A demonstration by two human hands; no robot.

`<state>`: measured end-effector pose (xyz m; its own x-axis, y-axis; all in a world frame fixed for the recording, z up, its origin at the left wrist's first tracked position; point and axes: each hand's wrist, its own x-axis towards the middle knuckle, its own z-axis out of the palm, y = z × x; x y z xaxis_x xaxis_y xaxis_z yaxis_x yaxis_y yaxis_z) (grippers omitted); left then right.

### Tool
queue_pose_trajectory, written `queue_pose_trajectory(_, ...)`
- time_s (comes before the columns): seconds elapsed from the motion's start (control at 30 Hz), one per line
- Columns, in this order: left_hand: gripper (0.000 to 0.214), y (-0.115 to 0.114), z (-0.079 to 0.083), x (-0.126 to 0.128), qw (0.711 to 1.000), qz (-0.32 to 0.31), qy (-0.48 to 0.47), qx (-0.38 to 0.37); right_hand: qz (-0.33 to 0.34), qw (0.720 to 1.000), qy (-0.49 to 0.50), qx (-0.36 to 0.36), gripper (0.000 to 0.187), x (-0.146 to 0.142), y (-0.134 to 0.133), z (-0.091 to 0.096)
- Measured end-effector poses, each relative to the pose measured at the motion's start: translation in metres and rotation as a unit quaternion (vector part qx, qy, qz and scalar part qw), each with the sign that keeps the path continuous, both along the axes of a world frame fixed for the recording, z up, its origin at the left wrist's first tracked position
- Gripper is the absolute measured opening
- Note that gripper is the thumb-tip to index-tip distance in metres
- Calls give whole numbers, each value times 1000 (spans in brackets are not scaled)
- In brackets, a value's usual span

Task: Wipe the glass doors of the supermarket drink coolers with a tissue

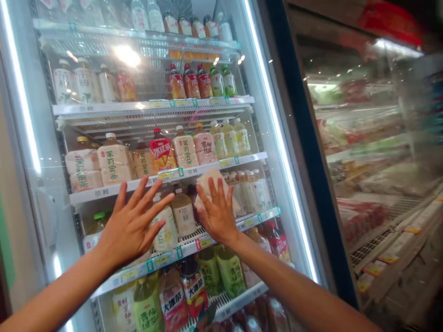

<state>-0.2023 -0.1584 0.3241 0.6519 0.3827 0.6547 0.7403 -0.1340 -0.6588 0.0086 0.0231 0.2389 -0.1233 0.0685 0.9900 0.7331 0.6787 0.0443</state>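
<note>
I face the glass door [273,152] of a lit drinks cooler. My left hand [133,226] lies flat on the glass with its fingers spread and holds nothing. My right hand [218,214] presses a pale folded cloth [210,180] against the glass just right of the left hand, fingers pointing up over it. Behind the glass, level with both hands, stand tea bottles [183,212] on a wire shelf [194,242].
Several shelves of bottled drinks fill the cooler, with large jasmine tea bottles [114,159] above the hands and green bottles [221,269] below. A dark blue door frame [308,152] runs down the right side. Further right is another chiller [380,175] with packaged food.
</note>
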Motion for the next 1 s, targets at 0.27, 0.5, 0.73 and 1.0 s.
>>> queue_pose_trajectory(0.27, 62, 28, 63, -21, 995, 59, -9, 74, -27, 998, -40, 35, 73, 14, 17, 62)
queue_pose_trajectory(0.5, 61, 30, 85, -49, 987, 84, -73, 112, -13, 991, -122, 47, 76, -9, 10, 144)
queue_pose_trajectory(0.73, 59, 36, 81, -45, 981, 71, -94, 151, 5, 961, -243, 132, 81, -50, -22, 181)
queue_pose_trajectory(1.0, 66, 19, 85, -63, 966, 84, -185, 163, -2, 965, -233, 123, 84, -70, -37, 207)
